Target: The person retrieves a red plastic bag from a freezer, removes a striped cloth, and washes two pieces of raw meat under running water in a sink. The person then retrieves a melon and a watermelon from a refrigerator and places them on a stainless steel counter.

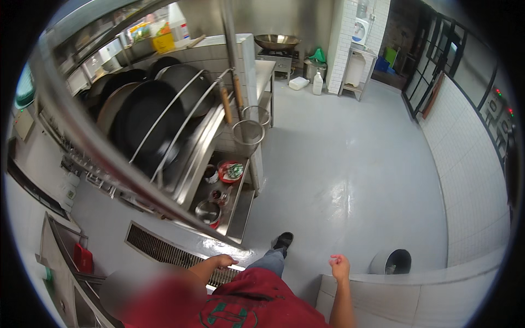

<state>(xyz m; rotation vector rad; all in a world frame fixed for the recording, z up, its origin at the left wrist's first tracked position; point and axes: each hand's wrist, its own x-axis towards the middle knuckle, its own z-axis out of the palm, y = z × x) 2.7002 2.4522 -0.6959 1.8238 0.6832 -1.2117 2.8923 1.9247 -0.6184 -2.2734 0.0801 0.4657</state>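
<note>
My left hand (224, 260) hangs in front of my body on the left, over the metal floor grate (164, 246). It is loosely curled and nothing shows in it. On the other side, my right hand (340, 267) is held out above the floor beside a low white-tiled wall (381, 295). Its fingers are partly bent and apart, with nothing between them. One dark shoe (284, 241) is forward on the grey floor (316, 197), between the two hands.
Left stands a steel rack (192, 172) of black woks (147, 119), with strainers (248, 132) hanging at its end and bowls (208, 211) on a lower shelf. A grey bin (381, 262) lies at right. A wok burner (279, 61) and white jugs (317, 84) are farther ahead.
</note>
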